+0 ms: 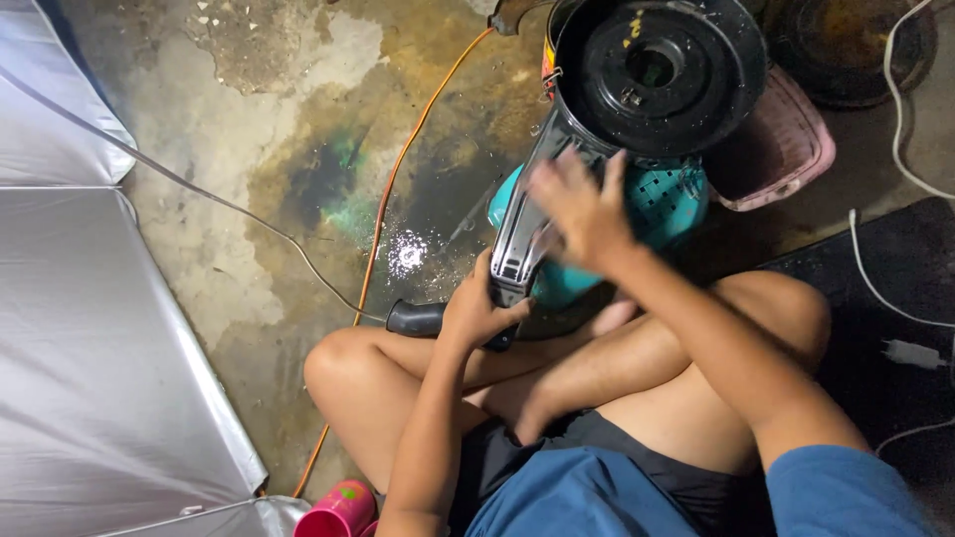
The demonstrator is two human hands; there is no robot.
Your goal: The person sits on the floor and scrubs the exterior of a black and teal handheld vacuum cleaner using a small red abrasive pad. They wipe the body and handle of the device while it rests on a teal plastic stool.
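The work looks to be mid-way: the teal-and-black machine (pixel 597 214) lies tilted on the floor at twelve o'clock from the crossed legs, its round black drum (pixel 659 72) attached. The left hand (pixel 477 308) has its fingers wrapped round the grey handle's lower end, while the right hand (pixel 582 209), blurred, rests spread on the body, holding nothing. The stained, wet concrete floor (pixel 259 149) carries an orange cable (pixel 383 214) at ten o'clock, a silver sheet (pixel 90 338) at nine and a pink basket (pixel 786 149) at one.

Stained concrete floor (pixel 229 119) under orange cable (pixel 398 169)

A rough home work corner: stained concrete floor (pixel 259 129), orange extension cord (pixel 398 169), dismantled fan parts (pixel 657 70) about.
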